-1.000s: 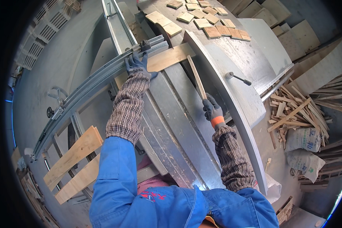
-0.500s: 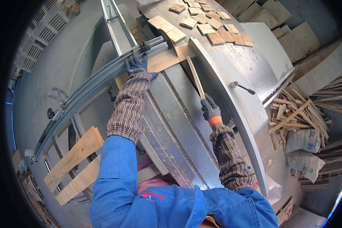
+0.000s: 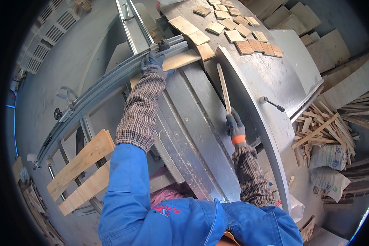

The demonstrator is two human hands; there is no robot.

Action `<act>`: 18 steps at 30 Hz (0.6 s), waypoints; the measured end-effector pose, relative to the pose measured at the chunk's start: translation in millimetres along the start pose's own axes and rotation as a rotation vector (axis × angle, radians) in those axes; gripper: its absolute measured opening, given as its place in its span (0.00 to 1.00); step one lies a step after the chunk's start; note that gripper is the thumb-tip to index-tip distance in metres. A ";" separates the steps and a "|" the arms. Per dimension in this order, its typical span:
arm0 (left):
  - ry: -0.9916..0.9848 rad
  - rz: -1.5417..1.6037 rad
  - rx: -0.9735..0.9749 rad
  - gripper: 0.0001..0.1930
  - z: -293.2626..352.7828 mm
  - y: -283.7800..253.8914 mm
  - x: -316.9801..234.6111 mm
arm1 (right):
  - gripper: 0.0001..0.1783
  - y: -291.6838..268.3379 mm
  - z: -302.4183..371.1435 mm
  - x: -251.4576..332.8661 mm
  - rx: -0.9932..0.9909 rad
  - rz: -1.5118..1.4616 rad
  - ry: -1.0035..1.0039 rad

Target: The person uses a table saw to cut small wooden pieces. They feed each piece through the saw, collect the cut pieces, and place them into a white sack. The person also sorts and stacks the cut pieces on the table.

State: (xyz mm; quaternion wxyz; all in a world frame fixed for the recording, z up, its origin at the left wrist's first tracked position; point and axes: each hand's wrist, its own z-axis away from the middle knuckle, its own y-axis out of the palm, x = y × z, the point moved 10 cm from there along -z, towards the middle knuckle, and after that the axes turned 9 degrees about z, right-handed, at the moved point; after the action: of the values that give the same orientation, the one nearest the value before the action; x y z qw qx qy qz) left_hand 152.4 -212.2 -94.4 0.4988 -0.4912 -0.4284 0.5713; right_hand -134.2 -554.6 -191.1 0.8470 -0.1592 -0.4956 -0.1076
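My left hand (image 3: 153, 64), in a grey glove, grips a flat wooden board (image 3: 181, 60) against the long aluminium fence (image 3: 123, 67). Its fingers reach over the fence and its thumb lies along the board's near edge. The board's right end meets the saw blade (image 3: 194, 47), and a short wood piece (image 3: 206, 51) lies just past the blade. In my gloved right hand (image 3: 235, 126) is a thin wooden stick (image 3: 223, 84), pointing away from me over the metal saw table (image 3: 192, 119). The stick's tip is close to the raised metal guide (image 3: 250, 98), apart from the board.
Several small wooden squares (image 3: 233, 36) lie on the far tabletop. Two long boards (image 3: 84, 164) rest on the frame at left. A black-handled lever (image 3: 272, 103) sticks out beyond the guide. Scrap strips (image 3: 324, 127) and white sacks (image 3: 330, 180) are piled at right.
The board has moved forward along the blade with my left hand and the fence. A short piece now lies apart from it beyond the blade. The stick has turned more upright in my right hand.
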 end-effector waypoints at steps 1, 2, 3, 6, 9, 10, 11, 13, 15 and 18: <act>-0.001 0.014 0.003 0.45 -1.6 1.0 2.7 | 0.28 -10.3 11.8 -13.9 -0.026 -0.009 -0.024; 0.015 0.070 -0.038 0.38 1.9 -3.2 2.6 | 0.27 -14.6 28.7 -28.5 -0.013 -0.072 0.003; 0.016 0.066 -0.024 0.36 2.0 -3.6 0.4 | 0.27 -18.6 47.1 -39.3 -0.005 -0.135 0.027; 0.053 0.060 -0.042 0.28 5.4 -6.6 -4.7 | 0.29 -37.6 88.0 -57.6 0.018 0.023 0.043; 0.106 0.049 -0.117 0.26 8.8 -9.7 -3.9 | 0.30 -50.9 111.0 -76.4 -0.011 0.037 -0.028; 0.100 0.005 -0.065 0.24 10.2 -8.1 -8.5 | 0.30 -51.5 121.0 -73.0 -0.010 0.006 -0.016; 0.066 0.020 0.008 0.25 10.3 -1.6 -9.9 | 0.30 -57.3 123.3 -81.4 -0.014 0.026 -0.047; -0.013 0.049 0.154 0.26 9.0 10.4 -6.6 | 0.30 -64.7 131.5 -90.9 -0.004 0.029 -0.040; 0.012 0.028 0.182 0.24 16.9 13.6 -5.9 | 0.29 -68.6 141.6 -98.6 0.016 -0.006 0.036; 0.060 0.079 0.165 0.24 9.2 42.1 28.2 | 0.28 -72.9 142.3 -104.5 -0.008 0.054 -0.060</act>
State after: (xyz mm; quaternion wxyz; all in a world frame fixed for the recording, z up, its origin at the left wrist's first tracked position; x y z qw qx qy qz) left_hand 136.5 -189.9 -138.1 0.5274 -0.4818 -0.3451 0.6088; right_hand -324.4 -566.0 -205.3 0.8337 -0.1791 -0.5160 -0.0819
